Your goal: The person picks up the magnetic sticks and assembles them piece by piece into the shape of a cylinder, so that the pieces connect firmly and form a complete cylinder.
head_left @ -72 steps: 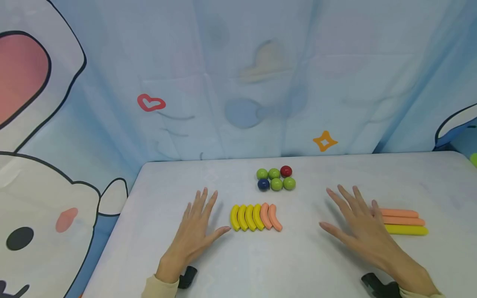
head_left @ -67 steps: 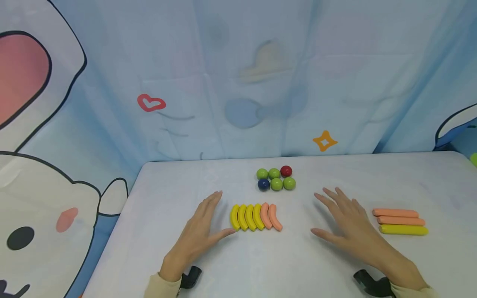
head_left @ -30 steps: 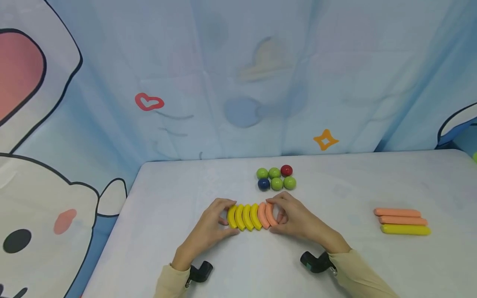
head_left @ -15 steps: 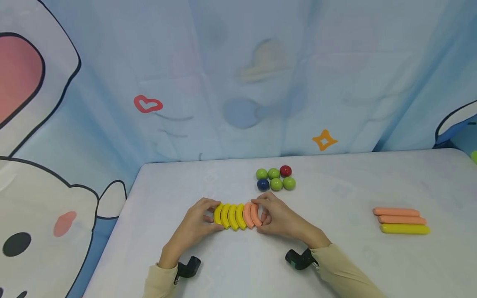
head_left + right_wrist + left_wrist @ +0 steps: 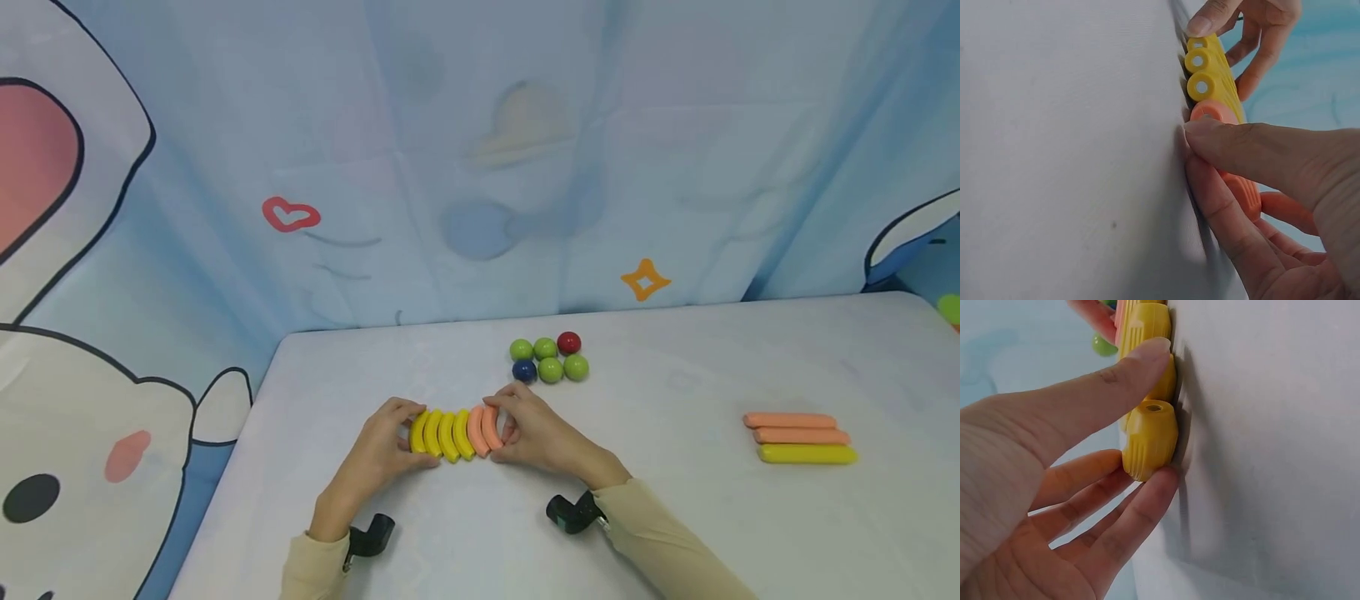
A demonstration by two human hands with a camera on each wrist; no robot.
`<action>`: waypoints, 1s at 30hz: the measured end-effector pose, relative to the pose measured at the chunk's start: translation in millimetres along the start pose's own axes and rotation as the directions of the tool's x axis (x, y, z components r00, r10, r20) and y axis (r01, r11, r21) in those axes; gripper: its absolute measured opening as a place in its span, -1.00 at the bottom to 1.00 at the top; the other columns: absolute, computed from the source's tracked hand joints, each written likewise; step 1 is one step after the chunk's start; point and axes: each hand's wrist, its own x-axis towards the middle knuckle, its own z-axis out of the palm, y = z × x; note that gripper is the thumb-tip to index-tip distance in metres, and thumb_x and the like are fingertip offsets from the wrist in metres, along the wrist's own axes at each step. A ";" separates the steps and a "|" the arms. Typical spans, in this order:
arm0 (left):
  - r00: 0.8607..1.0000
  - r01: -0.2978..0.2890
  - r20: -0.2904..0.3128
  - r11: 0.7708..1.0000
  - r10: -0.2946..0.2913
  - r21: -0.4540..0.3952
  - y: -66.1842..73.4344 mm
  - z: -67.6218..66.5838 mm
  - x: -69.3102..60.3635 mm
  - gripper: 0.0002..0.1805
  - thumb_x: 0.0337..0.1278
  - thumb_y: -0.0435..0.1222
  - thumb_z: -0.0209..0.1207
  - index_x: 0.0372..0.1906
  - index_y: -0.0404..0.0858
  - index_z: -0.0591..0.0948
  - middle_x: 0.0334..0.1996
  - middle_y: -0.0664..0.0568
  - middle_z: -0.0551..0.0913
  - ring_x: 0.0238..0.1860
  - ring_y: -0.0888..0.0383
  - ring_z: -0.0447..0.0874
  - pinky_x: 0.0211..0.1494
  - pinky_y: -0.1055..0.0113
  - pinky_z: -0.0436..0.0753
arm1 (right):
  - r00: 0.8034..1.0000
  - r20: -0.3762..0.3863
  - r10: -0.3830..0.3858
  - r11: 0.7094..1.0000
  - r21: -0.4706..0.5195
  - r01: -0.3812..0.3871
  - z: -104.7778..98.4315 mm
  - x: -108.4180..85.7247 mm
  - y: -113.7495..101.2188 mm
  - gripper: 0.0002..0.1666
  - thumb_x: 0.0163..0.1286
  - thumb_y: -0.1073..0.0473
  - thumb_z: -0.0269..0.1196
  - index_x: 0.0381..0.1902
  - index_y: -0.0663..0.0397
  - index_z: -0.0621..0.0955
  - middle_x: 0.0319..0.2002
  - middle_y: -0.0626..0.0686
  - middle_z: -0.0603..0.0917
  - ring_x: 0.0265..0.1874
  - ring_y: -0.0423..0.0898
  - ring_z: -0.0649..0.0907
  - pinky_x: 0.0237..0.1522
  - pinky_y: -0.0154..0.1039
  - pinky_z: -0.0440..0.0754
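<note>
In the head view, a tight row of curved toy pieces lies on the white table: several yellow pieces (image 5: 447, 437) at the left, two orange ones (image 5: 477, 432) at the right. My left hand (image 5: 375, 450) grips the left end, thumb at the near side and fingers at the far side. The right hand (image 5: 540, 437) pinches the orange end the same way. Seen from the left wrist, the end yellow piece (image 5: 1150, 440) is ridged with a hole in its tip. From the right wrist, my thumb and fingers hold the end orange piece (image 5: 1244, 194), partly hiding it.
Behind the row sit several green balls (image 5: 551, 370), a red ball (image 5: 569, 342) and a dark blue ball (image 5: 524, 371) in two lines. To the right lie two straight orange sticks (image 5: 795, 421) and a yellow stick (image 5: 807, 454). A blue printed curtain (image 5: 420, 250) hangs behind the table.
Both hands came in from the sides with spread fingers and took hold of the row's ends. Since then hands and row have slid left together. Balls and sticks stay put.
</note>
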 end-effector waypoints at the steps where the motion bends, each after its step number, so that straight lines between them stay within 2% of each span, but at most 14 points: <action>1: 1.000 0.008 -0.006 1.000 -0.008 0.006 -1.3 0.1 0.4 -0.29 -0.18 -0.40 0.66 0.19 -0.44 0.65 0.13 -0.13 0.60 -0.23 0.11 0.65 -0.15 0.32 0.74 | 1.000 0.000 0.002 1.000 -0.002 -0.002 0.5 1.6 -0.1 -0.19 0.12 0.43 0.57 0.31 0.50 0.52 0.13 0.24 0.48 -0.34 -0.23 0.63 -0.21 -0.40 0.68; 10: 0.999 0.045 -0.017 0.999 -0.044 0.025 -6.3 -1.8 2.2 -0.30 -0.15 -0.39 0.65 0.20 -0.44 0.64 0.13 -0.15 0.60 -0.19 0.08 0.65 -0.09 0.22 0.75 | 0.999 0.008 0.037 0.999 0.021 -0.037 6.9 9.7 -2.3 -0.17 0.10 0.46 0.57 0.33 0.50 0.50 0.14 0.24 0.46 -0.37 -0.25 0.60 -0.25 -0.44 0.66; 13: 0.999 0.037 -0.016 0.997 -0.036 0.064 -3.9 -1.5 1.2 -0.24 -0.13 -0.34 0.65 0.25 -0.45 0.61 0.18 -0.18 0.58 -0.06 -0.01 0.66 0.05 0.13 0.73 | 0.998 0.013 0.059 0.998 0.031 -0.059 7.0 8.1 -4.2 -0.15 0.11 0.46 0.56 0.35 0.48 0.49 0.19 0.27 0.45 -0.36 -0.23 0.59 -0.26 -0.43 0.67; 17: 0.999 -0.015 -0.038 0.989 0.021 0.150 4.0 0.2 -0.5 -0.13 -0.16 -0.27 0.68 0.32 -0.46 0.56 0.27 -0.25 0.52 0.24 -0.18 0.55 0.31 -0.04 0.60 | 0.995 0.030 0.094 0.994 0.047 -0.096 2.0 2.3 -9.4 -0.11 0.16 0.43 0.54 0.43 0.42 0.44 0.26 0.29 0.43 -0.30 -0.20 0.64 -0.18 -0.40 0.71; 19: 0.997 -0.052 -0.048 0.983 0.061 0.177 9.7 2.3 -0.3 -0.09 -0.17 -0.25 0.69 0.35 -0.44 0.54 0.29 -0.26 0.49 0.32 -0.21 0.49 0.37 -0.08 0.56 | 0.994 0.048 0.103 0.993 0.054 -0.106 -3.4 -1.9 -12.6 -0.08 0.19 0.40 0.54 0.47 0.40 0.40 0.30 0.31 0.41 -0.25 -0.16 0.68 -0.13 -0.36 0.73; 24: 0.983 -0.169 -0.031 0.963 0.179 0.210 25.8 14.2 3.7 -0.10 -0.07 -0.17 0.65 0.39 -0.40 0.51 0.28 -0.25 0.48 0.27 -0.18 0.49 0.28 -0.08 0.63 | 0.995 0.088 0.053 0.998 0.021 -0.055 -25.3 -14.1 -17.2 -0.09 0.24 0.34 0.53 0.49 0.34 0.40 0.27 0.33 0.43 -0.16 -0.10 0.71 -0.05 -0.29 0.74; 27: 0.971 -0.223 -0.029 0.942 0.238 0.251 33.6 24.8 7.0 -0.21 0.09 -0.12 0.57 0.35 -0.41 0.54 0.22 -0.24 0.52 0.20 -0.15 0.53 0.22 -0.01 0.67 | 0.996 0.085 -0.011 1.000 -0.027 0.013 -38.5 -18.9 -17.2 -0.24 0.30 0.33 0.49 0.41 0.32 0.48 0.17 0.28 0.51 -0.14 -0.08 0.69 -0.03 -0.23 0.75; 30: 0.957 -0.256 -0.044 0.907 0.286 0.333 38.8 35.6 10.6 -0.37 0.21 -0.12 0.49 0.24 -0.42 0.60 0.12 -0.21 0.58 0.10 -0.11 0.56 0.14 0.06 0.66 | 0.997 0.037 -0.060 0.993 -0.104 0.064 -47.7 -19.0 -15.6 -0.42 0.35 0.35 0.45 0.29 0.29 0.57 0.11 0.23 0.58 -0.10 0.01 0.68 -0.01 -0.08 0.75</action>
